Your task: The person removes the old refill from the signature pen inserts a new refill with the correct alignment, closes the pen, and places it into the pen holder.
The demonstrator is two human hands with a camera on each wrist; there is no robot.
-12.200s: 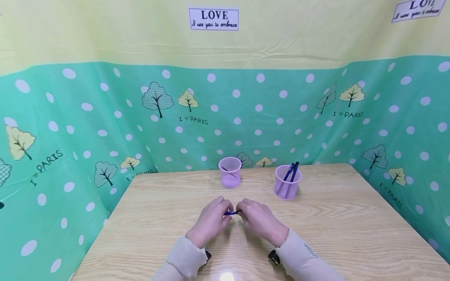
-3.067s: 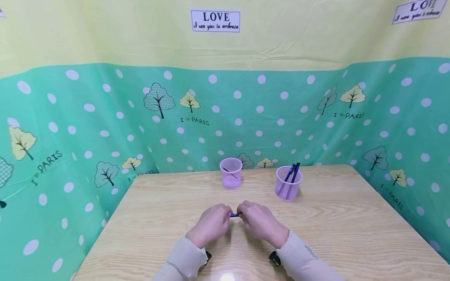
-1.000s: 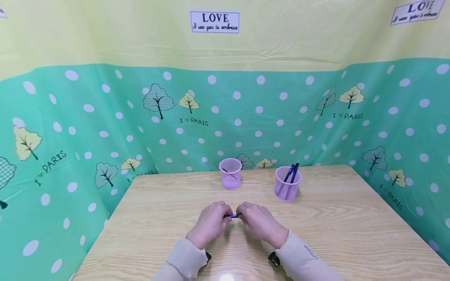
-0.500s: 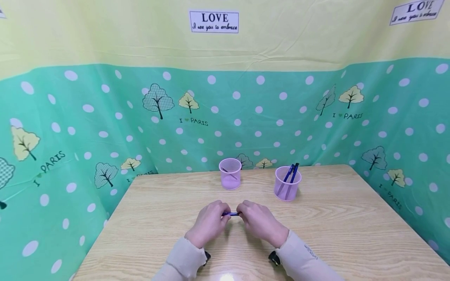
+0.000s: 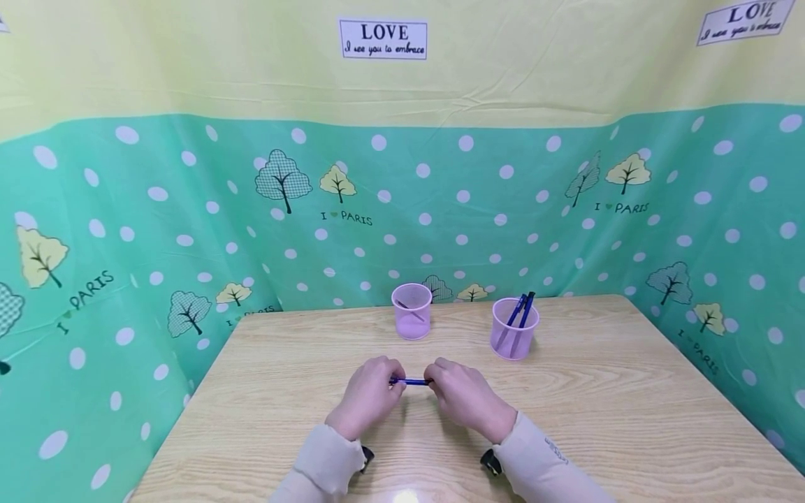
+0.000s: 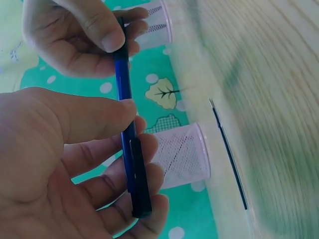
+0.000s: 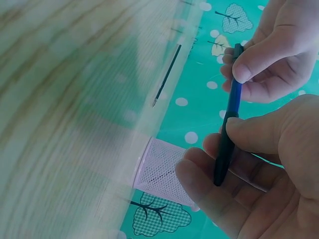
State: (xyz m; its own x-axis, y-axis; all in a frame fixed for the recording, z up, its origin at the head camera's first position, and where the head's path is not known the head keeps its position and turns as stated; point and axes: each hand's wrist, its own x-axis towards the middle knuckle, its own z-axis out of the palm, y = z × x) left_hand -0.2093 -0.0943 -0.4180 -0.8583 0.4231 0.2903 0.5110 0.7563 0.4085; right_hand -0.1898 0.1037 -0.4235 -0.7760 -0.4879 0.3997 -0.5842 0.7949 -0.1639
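Note:
A blue ballpoint pen with black ends [image 5: 414, 382] is held level above the wooden table by both hands. My left hand [image 5: 367, 395] pinches its clip end between thumb and fingers. My right hand [image 5: 467, 397] pinches the black grip end, seen close in the right wrist view [image 7: 225, 149]. The blue middle of the barrel shows between the hands. A thin dark pen refill with a metal tip [image 6: 229, 157] lies on the table in both wrist views; in the head view I cannot make it out.
Two pink mesh cups stand at the back of the table [image 5: 283, 391]. The left cup [image 5: 411, 327] holds one thin dark stick; in the right cup [image 5: 512, 339] two blue pens lean. A polka-dot curtain [image 5: 352, 230] closes off the back and sides.
The left hand has shifted a little to the left along the pen, so more of the barrel shows between the hands. The right hand and the cups have hardly moved.

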